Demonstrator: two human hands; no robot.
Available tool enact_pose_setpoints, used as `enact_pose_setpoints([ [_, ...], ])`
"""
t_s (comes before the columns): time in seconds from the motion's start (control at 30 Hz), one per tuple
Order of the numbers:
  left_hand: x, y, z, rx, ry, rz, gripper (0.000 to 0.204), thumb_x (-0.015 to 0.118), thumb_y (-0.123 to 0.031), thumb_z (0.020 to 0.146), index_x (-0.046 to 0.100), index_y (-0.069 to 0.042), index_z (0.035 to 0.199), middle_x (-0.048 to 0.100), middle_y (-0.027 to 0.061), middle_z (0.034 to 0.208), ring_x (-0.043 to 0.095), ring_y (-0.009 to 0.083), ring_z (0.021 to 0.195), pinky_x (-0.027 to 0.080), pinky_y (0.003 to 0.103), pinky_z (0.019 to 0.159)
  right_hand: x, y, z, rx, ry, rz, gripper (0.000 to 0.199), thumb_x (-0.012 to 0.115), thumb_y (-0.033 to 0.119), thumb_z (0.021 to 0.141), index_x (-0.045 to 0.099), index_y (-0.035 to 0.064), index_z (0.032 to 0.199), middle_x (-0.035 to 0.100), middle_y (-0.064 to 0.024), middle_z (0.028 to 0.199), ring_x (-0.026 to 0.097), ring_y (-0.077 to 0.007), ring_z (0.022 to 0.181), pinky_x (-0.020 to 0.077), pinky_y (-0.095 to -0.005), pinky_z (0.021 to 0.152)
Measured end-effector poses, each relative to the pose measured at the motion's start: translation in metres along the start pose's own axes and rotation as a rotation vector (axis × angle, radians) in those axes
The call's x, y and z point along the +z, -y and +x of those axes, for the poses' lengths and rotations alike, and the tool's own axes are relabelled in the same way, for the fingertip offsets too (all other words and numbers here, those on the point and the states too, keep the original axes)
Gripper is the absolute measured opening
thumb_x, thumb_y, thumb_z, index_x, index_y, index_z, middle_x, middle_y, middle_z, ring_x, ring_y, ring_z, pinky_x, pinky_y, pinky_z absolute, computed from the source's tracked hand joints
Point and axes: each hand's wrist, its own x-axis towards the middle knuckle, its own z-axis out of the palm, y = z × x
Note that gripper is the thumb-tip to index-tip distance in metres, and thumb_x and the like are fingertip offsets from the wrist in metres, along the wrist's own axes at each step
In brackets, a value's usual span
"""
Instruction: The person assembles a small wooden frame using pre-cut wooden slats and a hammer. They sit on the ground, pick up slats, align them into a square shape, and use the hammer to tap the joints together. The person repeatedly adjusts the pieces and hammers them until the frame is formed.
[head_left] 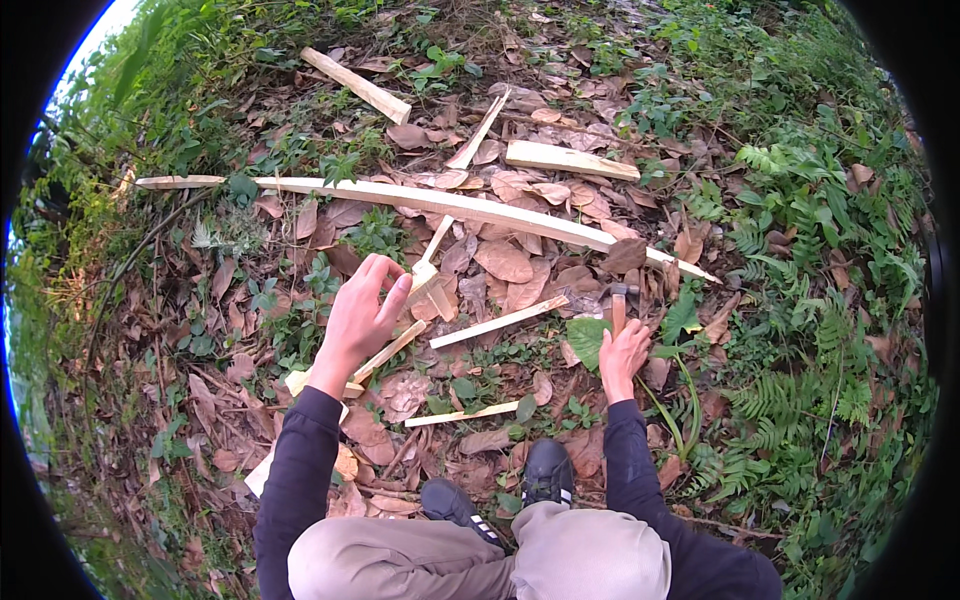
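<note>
Nearer you than the long wooden strip (450, 203), your right hand (624, 357) grips the hammer (618, 312), which could twist if held loosely. Your left hand's (357, 316) loosely parted fingers might jostle the crossed sticks (426, 277) beside them.

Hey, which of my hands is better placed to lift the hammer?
Probably your right hand: it's already at the handle of the hammer. Your left hand is well off to the left, by the wood pieces.
</note>
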Motion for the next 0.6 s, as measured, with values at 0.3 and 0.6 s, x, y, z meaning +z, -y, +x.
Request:
enact_pose_setpoints([
  [0.3,0.003,-0.002,0.004,-0.005,-0.008,-0.01,0.033,0.053,-0.032,0.099,0.058,0.0,0.098,0.058,0.0148,0.093,0.062,0.0293,0.079,0.048,0.04,0.072,0.049,0.053,0.093,-0.899,0.251,0.107,0.009,0.068,0.006,0.078,0.07,0.011,0.084,0.062,-0.004,0.091,0.057,-0.0262,0.095,0.0461,-0.0389,0.082],
  [0.6,0.001,0.001,0.001,0.052,-0.048,0.002,0.032,0.052,-0.031,0.1,0.057,0.0,0.097,0.057,0.0143,0.09,0.06,0.0298,0.079,0.047,0.04,0.07,0.075,0.065,0.136,-0.995,0.503,0.018,0.009,0.067,0.004,0.071,0.068,0.0129,0.073,0.069,-0.0054,0.081,0.067,-0.0276,0.088,0.0516,-0.0404,0.076],
])
